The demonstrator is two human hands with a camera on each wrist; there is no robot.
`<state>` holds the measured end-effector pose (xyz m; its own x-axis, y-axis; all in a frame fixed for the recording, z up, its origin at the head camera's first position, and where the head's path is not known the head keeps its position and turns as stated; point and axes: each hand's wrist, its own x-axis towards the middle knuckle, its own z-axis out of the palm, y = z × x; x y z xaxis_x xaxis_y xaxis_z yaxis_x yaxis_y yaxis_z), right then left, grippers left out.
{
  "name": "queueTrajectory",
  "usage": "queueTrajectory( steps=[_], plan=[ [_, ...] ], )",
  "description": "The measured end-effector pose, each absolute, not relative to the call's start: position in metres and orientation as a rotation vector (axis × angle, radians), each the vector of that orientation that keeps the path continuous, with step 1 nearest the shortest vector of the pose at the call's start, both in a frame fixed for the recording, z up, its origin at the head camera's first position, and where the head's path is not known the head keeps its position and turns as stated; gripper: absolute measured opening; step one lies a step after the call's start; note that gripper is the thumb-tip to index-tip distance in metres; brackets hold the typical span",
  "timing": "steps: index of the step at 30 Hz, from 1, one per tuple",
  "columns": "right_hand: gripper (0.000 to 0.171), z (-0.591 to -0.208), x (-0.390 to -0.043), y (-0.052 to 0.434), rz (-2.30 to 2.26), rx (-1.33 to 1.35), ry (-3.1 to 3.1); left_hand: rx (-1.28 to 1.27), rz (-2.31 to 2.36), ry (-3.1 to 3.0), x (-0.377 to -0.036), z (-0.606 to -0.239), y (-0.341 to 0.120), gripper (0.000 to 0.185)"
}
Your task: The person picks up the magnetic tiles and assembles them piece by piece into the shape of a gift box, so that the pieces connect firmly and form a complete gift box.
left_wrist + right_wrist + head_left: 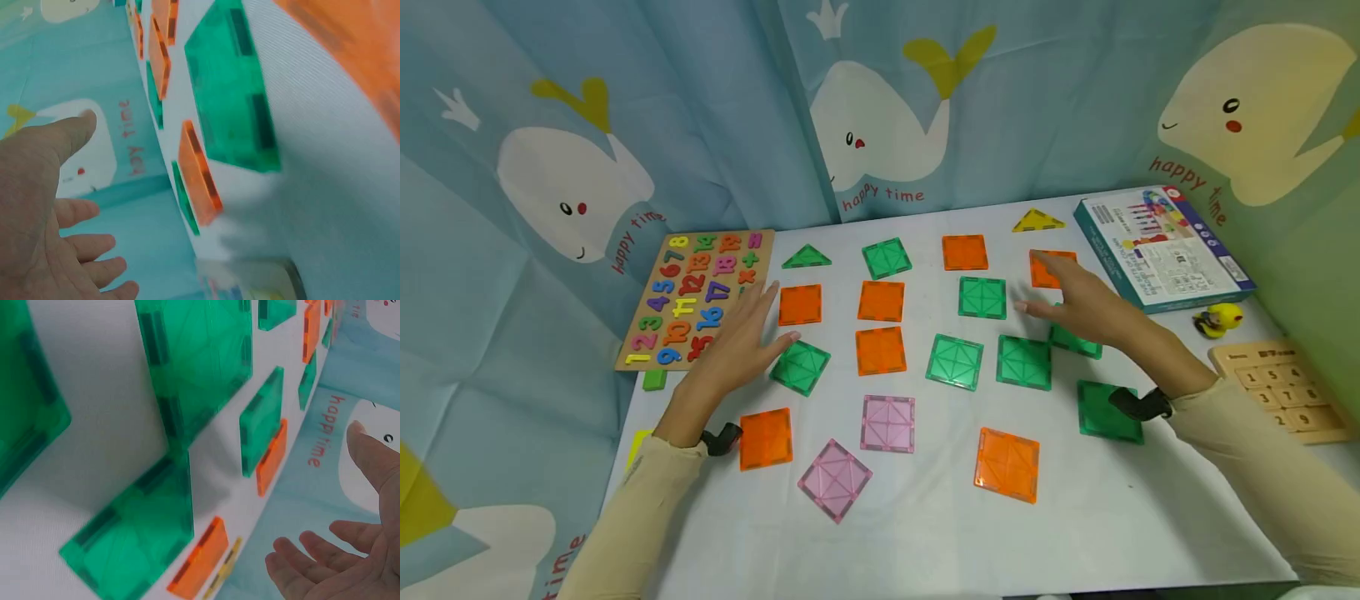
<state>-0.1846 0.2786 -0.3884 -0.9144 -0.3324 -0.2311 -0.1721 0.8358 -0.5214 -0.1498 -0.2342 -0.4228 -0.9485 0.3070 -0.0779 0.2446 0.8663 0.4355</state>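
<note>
My left hand [736, 343] hovers at the left of the table with its fingers spread, holding nothing. Nearest to it are a green square magnetic tile [801, 367] and an orange square tile [801, 305]. On the right, my right hand [1078, 298] is also raised and empty, thumb apart from the fingers. It partly covers an orange tile [1045, 273] and a green tile [1075, 342]. Both wrist views show relaxed, extended fingers on the left hand [56, 206] and the right hand [350, 550], away from the tiles.
Several more green, orange and pink tiles [888, 424] lie flat across the white table. A number puzzle board [658, 321] lies at the left. At the right are a boxed set [1165, 246], a small yellow duck toy [1218, 320] and a wooden number board [1281, 392]. A whale-print curtain hangs behind.
</note>
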Motion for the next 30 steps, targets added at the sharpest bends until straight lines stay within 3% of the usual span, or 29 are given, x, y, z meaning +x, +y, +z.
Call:
queueTrajectory(
  steps=[8, 15, 30],
  plan=[
    [0.088, -0.408, -0.200, 0.261, -0.722, -0.422, 2.674, 0.566, 0.672, 2.818, -0.176, -0.429, -0.201, 0.078],
    [0.089, -0.427, -0.214, 0.248, -0.640, -0.445, 2.692, 0.746, 0.624, 2.731, -0.203, -0.440, -0.163, 0.070],
    [0.088, -0.441, -0.221, 0.240, -0.587, -0.439, 2.689, 0.775, 0.467, 2.636, -0.228, -0.451, -0.125, 0.072]
  ],
)
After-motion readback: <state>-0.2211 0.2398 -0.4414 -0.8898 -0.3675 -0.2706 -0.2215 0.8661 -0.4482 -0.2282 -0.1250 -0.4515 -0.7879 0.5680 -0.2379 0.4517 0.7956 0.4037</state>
